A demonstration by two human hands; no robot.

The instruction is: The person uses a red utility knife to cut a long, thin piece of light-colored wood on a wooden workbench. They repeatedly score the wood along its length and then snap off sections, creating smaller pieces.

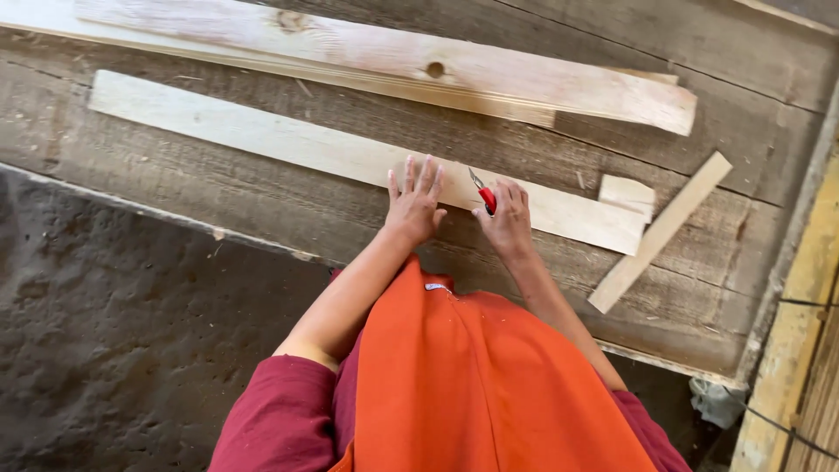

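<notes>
On the grey plank bench (218, 188), seen from the head camera, a pale slat (288, 144) lies slantwise from far left to near right. The left hand (416, 203) presses flat on it, fingers spread and open, holding nothing. Just to its right, the right hand (507, 216) is closed around a red-handled tool (483, 194), whose thin metal tip points up and left onto the slat's face. Whether it is a pencil, knife or scriber I cannot tell.

The tip touches the slat between the 2 hands, so the work in hand looks like marking or scoring the wood at that spot. I judge it to be at an early stage: no line or cut shows on the slat near the tip, though a fine mark would be too small to see here. The slat is whole along its length.

Beyond it lies a wider board (393, 57) with 2 knots, well apart from the hands. To the right, a small offcut (627, 194) sits touching the slat's end, and a narrow strip (660, 232) leans diagonally just beside it. These 2 pieces suggest some cutting is already done, but that is a guess from how they lie.

Near the camera, an orange cloth (489, 385) over maroon sleeves (280, 415) fills the bottom. A rough dark floor (105, 332) lies to the left below the bench.
</notes>
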